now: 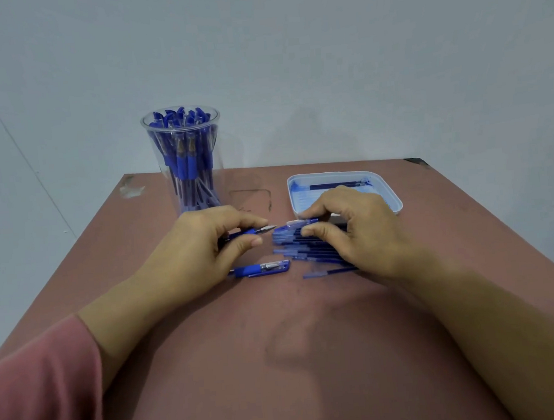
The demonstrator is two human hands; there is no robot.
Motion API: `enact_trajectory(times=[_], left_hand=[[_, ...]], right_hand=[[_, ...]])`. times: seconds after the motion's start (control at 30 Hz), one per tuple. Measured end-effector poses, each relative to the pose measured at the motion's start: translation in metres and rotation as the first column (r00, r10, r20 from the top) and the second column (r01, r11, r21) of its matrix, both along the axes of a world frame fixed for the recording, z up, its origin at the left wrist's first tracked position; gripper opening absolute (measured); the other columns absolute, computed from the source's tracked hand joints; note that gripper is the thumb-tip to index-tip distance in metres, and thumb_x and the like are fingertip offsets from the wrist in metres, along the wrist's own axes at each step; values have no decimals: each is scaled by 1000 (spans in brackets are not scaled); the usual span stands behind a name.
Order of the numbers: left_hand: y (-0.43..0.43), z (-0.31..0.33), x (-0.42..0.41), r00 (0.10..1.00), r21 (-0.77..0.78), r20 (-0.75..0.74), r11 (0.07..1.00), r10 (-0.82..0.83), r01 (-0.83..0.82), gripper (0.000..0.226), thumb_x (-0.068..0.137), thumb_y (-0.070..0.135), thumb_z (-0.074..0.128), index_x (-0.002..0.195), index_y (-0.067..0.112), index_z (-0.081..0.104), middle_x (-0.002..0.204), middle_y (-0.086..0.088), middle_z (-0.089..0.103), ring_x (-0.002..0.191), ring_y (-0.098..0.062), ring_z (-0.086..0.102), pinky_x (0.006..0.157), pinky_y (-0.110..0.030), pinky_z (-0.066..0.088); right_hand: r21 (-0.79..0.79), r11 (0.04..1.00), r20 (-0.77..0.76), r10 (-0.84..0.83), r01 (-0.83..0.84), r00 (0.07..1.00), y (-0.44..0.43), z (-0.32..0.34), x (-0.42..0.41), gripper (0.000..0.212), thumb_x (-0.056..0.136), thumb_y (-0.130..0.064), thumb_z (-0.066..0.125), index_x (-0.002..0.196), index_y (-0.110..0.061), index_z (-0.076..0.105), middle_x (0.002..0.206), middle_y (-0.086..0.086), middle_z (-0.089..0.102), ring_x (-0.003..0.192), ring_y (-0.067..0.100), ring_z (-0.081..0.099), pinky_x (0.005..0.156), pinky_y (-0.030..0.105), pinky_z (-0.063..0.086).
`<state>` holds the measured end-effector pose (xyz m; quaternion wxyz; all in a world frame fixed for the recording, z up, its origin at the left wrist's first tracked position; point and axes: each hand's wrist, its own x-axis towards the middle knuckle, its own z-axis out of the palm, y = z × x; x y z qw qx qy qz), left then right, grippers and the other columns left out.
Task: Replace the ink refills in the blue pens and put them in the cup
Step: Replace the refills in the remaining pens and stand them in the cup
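The left hand (205,245) grips a pen (252,231) between thumb and curled fingers, with the metal tip pointing to 3 o'clock. The right hand (353,230) is curled over a pile (305,249) of refills, with thumb and forefinger pinching the end of the top refill (303,222). The pen tip and the refill end are close together but apart.

A second pen (261,269) lies on the table (280,358) at 5 o'clock of the left hand. One loose refill (327,273) lies at 6 o'clock of the pile.

The cup (183,157), clear and full of blue pens, stands upright at 12 o'clock of the left hand. The tray (395,197), at 12 o'clock of the right hand, holds one spent refill (336,185) and is stained with ink.
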<state>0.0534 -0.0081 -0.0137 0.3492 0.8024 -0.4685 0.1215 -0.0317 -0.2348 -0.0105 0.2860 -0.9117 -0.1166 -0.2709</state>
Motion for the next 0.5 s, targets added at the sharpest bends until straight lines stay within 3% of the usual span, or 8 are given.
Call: enact_trajectory(times=[0.1, 0.2, 0.37, 0.5], left_hand=[[2, 2, 0, 999, 46, 38, 999, 28, -30, 30, 87, 10, 67, 114, 23, 69, 91, 18, 65, 77, 6, 57, 68, -4, 37], [8, 4, 2, 998, 88, 62, 996, 4, -9, 42, 86, 2, 59, 123, 21, 65, 97, 14, 66, 82, 3, 57, 74, -5, 38], [13, 3, 9, 1000, 52, 19, 999, 13, -14, 35, 87, 9, 69, 120, 19, 67, 112, 12, 69, 100, 9, 58, 85, -2, 40], [13, 2, 12, 1000, 54, 9, 998, 11, -11, 32, 86, 15, 71, 116, 24, 70, 112, 16, 68, 99, 12, 58, 85, -3, 42]], right_hand=[[-36, 999, -38, 12, -14, 999, -1, 2, -3, 7, 82, -34, 67, 87, -36, 62, 82, -26, 59, 85, 3, 54, 75, 10, 40], [-60, 998, -70, 21, -25, 997, -4, 3, -7, 6, 83, -37, 65, 88, -33, 64, 86, -23, 63, 88, 7, 55, 78, 21, 45], [-87, 991, -112, 87, -97, 990, 2, 3, -11, 12, 81, -35, 69, 93, -36, 70, 86, -19, 64, 88, 8, 54, 78, 18, 41], [-122, 979, -188, 140, -165, 972, 13, -1, -12, 18, 77, -40, 73, 95, -37, 73, 85, -18, 62, 91, 9, 52, 80, 23, 43]])
